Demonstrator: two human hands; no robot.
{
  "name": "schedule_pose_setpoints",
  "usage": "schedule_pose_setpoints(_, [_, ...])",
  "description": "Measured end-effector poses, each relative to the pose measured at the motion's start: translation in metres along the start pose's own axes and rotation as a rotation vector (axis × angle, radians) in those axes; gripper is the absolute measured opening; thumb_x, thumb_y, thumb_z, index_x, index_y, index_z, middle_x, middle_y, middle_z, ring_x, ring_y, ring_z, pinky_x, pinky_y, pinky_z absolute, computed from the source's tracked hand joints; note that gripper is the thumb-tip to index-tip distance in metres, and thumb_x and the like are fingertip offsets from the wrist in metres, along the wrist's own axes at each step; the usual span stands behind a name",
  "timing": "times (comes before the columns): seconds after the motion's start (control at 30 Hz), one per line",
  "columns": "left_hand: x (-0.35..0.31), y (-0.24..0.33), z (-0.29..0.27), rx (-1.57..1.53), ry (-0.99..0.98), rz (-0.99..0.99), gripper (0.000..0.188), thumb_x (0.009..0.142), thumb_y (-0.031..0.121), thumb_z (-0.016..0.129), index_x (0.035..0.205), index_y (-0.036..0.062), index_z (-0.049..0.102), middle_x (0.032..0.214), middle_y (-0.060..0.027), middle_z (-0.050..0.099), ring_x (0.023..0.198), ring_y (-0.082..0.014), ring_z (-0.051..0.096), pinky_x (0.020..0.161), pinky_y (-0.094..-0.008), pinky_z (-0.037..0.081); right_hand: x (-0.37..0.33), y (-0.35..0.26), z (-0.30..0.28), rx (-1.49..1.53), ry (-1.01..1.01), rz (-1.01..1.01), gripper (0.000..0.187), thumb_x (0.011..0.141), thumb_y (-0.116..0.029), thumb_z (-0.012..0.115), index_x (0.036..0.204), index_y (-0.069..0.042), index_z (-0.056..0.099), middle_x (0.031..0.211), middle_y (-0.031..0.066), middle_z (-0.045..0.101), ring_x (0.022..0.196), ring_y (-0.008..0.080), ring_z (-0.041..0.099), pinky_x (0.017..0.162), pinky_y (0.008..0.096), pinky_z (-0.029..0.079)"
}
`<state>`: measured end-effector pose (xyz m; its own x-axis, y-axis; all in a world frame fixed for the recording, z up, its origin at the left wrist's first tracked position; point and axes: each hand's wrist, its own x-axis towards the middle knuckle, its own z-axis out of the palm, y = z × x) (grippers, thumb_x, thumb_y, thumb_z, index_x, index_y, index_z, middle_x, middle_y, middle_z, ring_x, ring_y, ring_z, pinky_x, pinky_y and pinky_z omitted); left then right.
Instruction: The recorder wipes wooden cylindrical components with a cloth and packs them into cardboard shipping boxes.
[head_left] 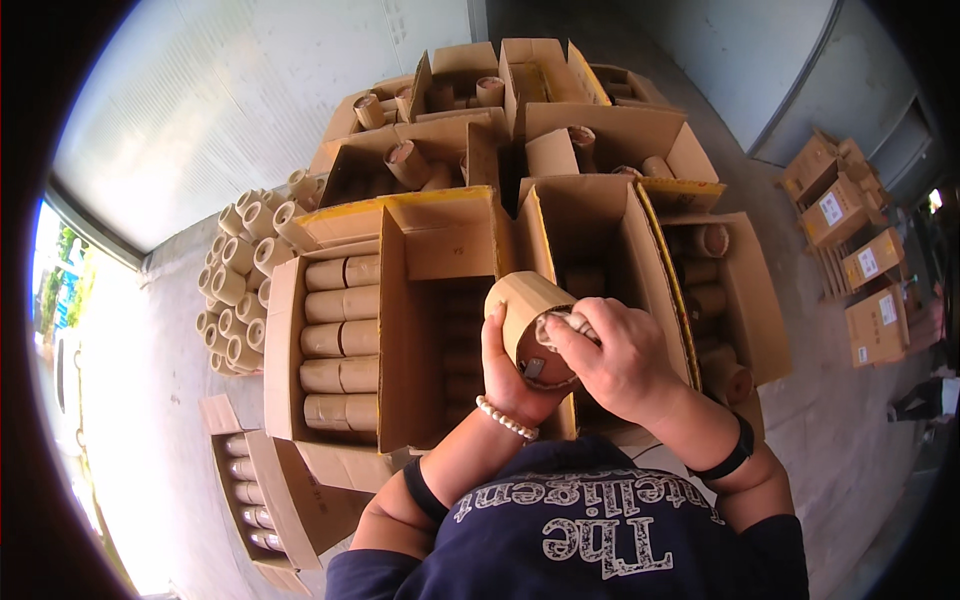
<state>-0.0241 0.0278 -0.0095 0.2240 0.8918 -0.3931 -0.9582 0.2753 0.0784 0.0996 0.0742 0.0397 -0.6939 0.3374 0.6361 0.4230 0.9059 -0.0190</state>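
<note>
Two hands are on one cardboard tube (527, 318), which you hold up over the open cardboard boxes, above the gap between the near left box (420, 330) and the near right box (600, 250). Your left hand (510, 375) wraps the tube from below and behind, closed firmly around its wall, with a bead bracelet (506, 418) at that wrist. Your right hand (615, 355) comes over the open end, fingers curled and pinching a small pale wad (565, 322) at the tube's mouth; whether that wad is paper or cloth cannot be told. The step in hand looks like working that wad at the open end of the tube, pushing it in or drawing it out; the picture does not settle which. Next, you would likely need to keep the left hand steady as a brace while the right fingers work straight along the tube's axis, so the thin wall is not crushed. Finished-looking tubes lie in rows in the far left compartment (340, 340), and a loose stack of tubes (240, 290) stands on the floor beyond that box's left edge.
</note>
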Motion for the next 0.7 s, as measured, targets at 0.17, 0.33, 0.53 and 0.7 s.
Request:
schedule_pose_setpoints(0.17, [0.005, 0.000, -0.005, 0.100, 0.040, -0.024, 0.073, 0.072, 0.070, 0.042, 0.115, 0.0115, 0.052, 0.111, -0.0087, 0.057, 0.104, -0.0264, 0.051, 0.091, -0.0444, 0.038, -0.023, -0.012, -0.010, -0.048, -0.137, 0.308, 0.020, 0.071, -0.008, 0.060, 0.090, -0.007, 0.058, 0.076, 0.0071, 0.050, 0.061, 0.0207, 0.056, 0.049, 0.0315, 0.047])
schedule_pose_setpoints(0.33, [0.008, -0.001, -0.009, 0.042, -0.035, 0.067, 0.072, 0.075, 0.067, 0.043, 0.113, 0.0068, 0.051, 0.107, -0.0137, 0.057, 0.097, -0.0288, 0.055, 0.087, -0.0423, 0.044, -0.011, -0.020, -0.016, 0.264, -0.114, 0.216, 0.022, 0.072, -0.008, 0.064, 0.093, -0.007, 0.057, 0.078, 0.0069, 0.050, 0.066, 0.0222, 0.057, 0.055, 0.0321, 0.048])
schedule_pose_setpoints(0.53, [0.006, -0.002, 0.006, 0.053, 0.067, -0.050, 0.070, 0.074, 0.067, 0.042, 0.114, 0.0103, 0.053, 0.111, -0.0098, 0.057, 0.103, -0.0268, 0.053, 0.091, -0.0436, 0.039, -0.007, -0.009, -0.005, 0.007, -0.001, 0.243, 0.019, 0.069, -0.009, 0.062, 0.087, -0.009, 0.056, 0.076, 0.0055, 0.048, 0.064, 0.0198, 0.056, 0.050, 0.0313, 0.046])
schedule_pose_setpoints(0.7, [0.007, 0.002, -0.004, 0.045, 0.038, -0.010, 0.075, 0.072, 0.069, 0.043, 0.117, 0.0093, 0.051, 0.112, -0.0117, 0.056, 0.104, -0.0298, 0.052, 0.090, -0.0442, 0.040, -0.031, -0.012, -0.016, 0.152, -0.176, 0.413, 0.026, 0.067, -0.008, 0.065, 0.091, -0.008, 0.055, 0.079, 0.0073, 0.051, 0.068, 0.0256, 0.058, 0.055, 0.0361, 0.048])
